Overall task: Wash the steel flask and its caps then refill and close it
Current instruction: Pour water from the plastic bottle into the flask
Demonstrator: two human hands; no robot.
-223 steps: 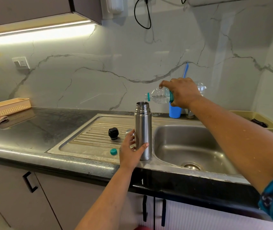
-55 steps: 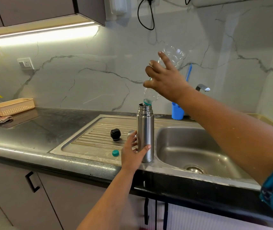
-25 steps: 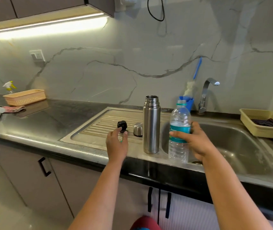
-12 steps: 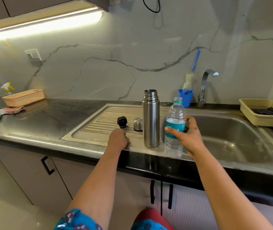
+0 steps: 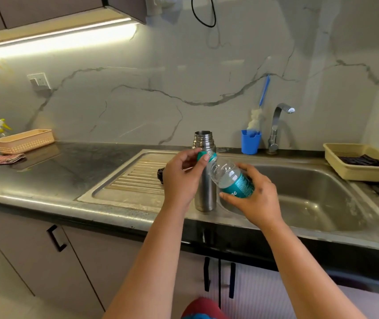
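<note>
The steel flask (image 5: 204, 143) stands upright and uncapped on the sink's front rim, between drainboard and basin. In front of it my right hand (image 5: 255, 199) grips a clear plastic water bottle (image 5: 227, 176) with a teal label, tilted with its neck toward the upper left. My left hand (image 5: 181, 178) pinches the small teal bottle cap (image 5: 201, 155) at the bottle's mouth. The flask's black inner cap (image 5: 160, 173) lies on the drainboard, mostly hidden behind my left hand. The flask's steel outer cap is hidden.
A steel sink basin (image 5: 310, 194) lies right of the flask, with a tap (image 5: 278, 125) and blue brush holder (image 5: 250, 142) behind it. A yellow tray (image 5: 354, 173) sits at far right. A peach basket (image 5: 23, 141) and cloth (image 5: 6, 157) sit on the left counter.
My right hand lifted the bottle off the rim and tilted it. My left hand picked the teal cap up from the drainboard and brought it to the bottle's mouth.
</note>
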